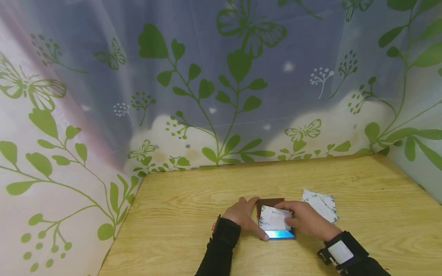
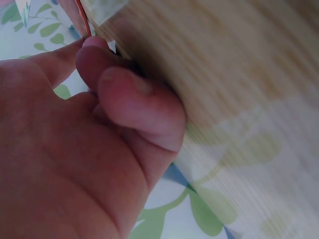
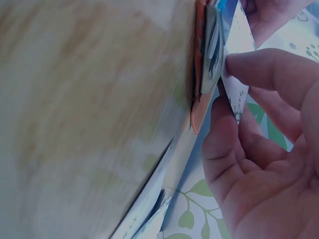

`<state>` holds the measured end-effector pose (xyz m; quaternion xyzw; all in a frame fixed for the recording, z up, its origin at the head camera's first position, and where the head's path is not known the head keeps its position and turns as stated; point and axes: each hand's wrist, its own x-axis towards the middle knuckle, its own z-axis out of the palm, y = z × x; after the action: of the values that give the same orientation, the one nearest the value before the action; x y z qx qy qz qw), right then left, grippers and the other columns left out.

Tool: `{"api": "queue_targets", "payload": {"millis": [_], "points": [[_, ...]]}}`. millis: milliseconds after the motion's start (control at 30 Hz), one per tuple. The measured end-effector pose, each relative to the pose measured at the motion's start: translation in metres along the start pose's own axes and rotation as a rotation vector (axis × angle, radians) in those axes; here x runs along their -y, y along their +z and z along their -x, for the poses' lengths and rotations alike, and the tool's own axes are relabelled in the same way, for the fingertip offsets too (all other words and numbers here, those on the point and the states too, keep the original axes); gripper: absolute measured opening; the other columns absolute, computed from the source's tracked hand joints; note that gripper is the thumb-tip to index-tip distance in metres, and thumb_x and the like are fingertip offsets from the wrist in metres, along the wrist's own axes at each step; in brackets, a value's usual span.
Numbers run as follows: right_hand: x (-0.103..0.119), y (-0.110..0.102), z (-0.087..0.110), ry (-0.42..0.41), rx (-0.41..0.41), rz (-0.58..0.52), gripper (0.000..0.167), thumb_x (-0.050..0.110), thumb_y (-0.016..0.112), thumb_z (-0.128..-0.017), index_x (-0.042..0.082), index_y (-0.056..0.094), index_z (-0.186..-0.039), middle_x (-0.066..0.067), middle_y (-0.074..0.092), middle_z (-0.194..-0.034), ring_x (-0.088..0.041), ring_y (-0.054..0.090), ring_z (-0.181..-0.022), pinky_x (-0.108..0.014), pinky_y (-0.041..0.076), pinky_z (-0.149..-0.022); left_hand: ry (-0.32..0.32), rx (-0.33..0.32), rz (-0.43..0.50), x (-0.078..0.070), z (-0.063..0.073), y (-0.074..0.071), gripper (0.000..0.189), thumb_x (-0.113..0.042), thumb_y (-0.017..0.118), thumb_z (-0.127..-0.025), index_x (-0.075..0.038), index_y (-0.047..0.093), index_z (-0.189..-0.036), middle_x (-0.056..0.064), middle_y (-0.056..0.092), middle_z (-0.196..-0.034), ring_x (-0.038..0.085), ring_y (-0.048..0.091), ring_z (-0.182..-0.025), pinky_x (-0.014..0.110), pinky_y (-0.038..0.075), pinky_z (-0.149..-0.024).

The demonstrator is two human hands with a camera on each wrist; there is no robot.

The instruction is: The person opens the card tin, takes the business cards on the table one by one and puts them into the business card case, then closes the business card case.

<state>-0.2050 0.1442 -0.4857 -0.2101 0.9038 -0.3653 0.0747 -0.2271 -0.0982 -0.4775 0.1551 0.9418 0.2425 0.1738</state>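
A flat brown case (image 1: 271,202) with an orange edge (image 3: 198,74) lies on the table; its exact kind is unclear. Over it is a white card (image 1: 272,219) printed with green leaves and small text. Below the card, a shiny blue strip (image 1: 281,234) shows. My right hand (image 1: 309,219) pinches the card at its right side between thumb and fingers. My left hand (image 1: 241,215) holds the case's left side, thumb at the near corner and index finger at the far corner. In the left wrist view, the other fingers (image 2: 142,102) curl beside the tabletop.
More leaf-printed white cards (image 1: 321,205) lie on the wooden table (image 1: 193,199) just right of the case, slightly overlapping in the right wrist view. A curtain (image 1: 207,96) with leaves and butterflies stands along the table's back and sides.
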Motion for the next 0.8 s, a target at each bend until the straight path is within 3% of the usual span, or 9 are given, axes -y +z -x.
{"api": "queue_targets", "payload": {"millis": [400, 633, 800], "points": [[0.0035, -0.0027, -0.0019, -0.065, 0.09, -0.006, 0.041, -0.01, 0.071, -0.087, -0.002, 0.071, -0.128, -0.016, 0.07, -0.124, -0.013, 0.046, -0.071, -0.026, 0.04, -0.059, -0.008, 0.015, 0.011, -0.0001, 0.0006, -0.001, 0.127, -0.057, 0.1, -0.053, -0.03, 0.039, -0.16, 0.011, 0.053, -0.134, 0.024, 0.062, -0.1, 0.042, 0.057, -0.081], [0.0041, -0.0027, -0.0008, -0.087, 0.122, 0.013, 0.037, -0.005, 0.071, -0.089, -0.001, 0.072, -0.126, -0.015, 0.07, -0.124, -0.017, 0.057, -0.089, -0.028, 0.046, -0.07, -0.008, 0.014, 0.017, 0.0008, -0.001, 0.0007, 0.126, -0.055, 0.101, -0.053, -0.03, 0.039, -0.16, 0.012, 0.052, -0.137, 0.028, 0.062, -0.106, 0.045, 0.057, -0.084], [0.0032, -0.0011, -0.0005, -0.096, 0.135, 0.012, 0.031, 0.004, 0.073, -0.094, 0.002, 0.073, -0.125, -0.008, 0.071, -0.122, -0.023, 0.065, -0.108, -0.04, 0.055, -0.084, -0.014, 0.022, 0.032, 0.001, -0.0027, 0.001, 0.126, -0.055, 0.1, -0.054, -0.032, 0.038, -0.161, 0.013, 0.049, -0.143, 0.03, 0.062, -0.112, 0.046, 0.057, -0.086]]}}
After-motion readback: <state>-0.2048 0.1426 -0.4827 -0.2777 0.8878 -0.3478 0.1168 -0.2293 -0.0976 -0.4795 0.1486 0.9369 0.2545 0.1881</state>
